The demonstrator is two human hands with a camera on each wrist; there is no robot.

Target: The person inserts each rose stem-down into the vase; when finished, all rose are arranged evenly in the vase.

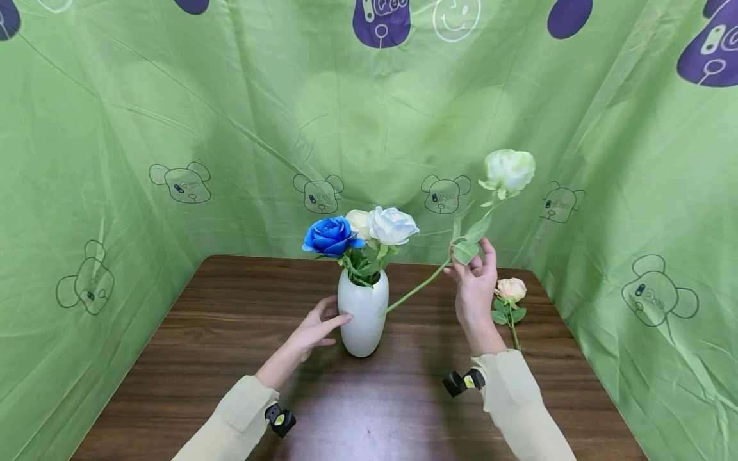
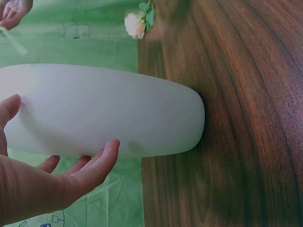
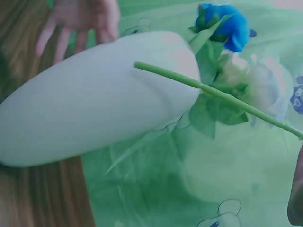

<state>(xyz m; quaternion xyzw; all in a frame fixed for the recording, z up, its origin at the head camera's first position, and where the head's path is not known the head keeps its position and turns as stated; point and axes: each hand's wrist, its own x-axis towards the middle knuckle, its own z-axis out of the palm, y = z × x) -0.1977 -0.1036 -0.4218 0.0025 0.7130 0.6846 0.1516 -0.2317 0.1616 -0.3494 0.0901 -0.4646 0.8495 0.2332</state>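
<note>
"Left hand (image 1: 319,326) and right hand (image 1: 477,288): holding what?"

"In the left, nothing gripped: only relaxed, spread fingers at the side of the white vase (image 1: 362,317), about midway between the left and right edges of the counter (image 1: 242,307). In the right, a pale green rose (image 1: 510,171), pinched by its stem (image 1: 421,289)."

"And how to do this step well?"

"Probably best to steady the vase, lift the stem's lower end above the mouth, turn it nearer to upright, then lower gently, without pushing the blue rose (image 1: 332,237) or the white roses (image 1: 393,225)."

"Pointing which way now?"

"Bloom up, toward the counter's far right corner; cut end down, in front of the vase wall. Touching it or not, cannot tell. Long axis aslant. Near the right edge, lying flat, a peach rose (image 1: 511,289)."
</note>
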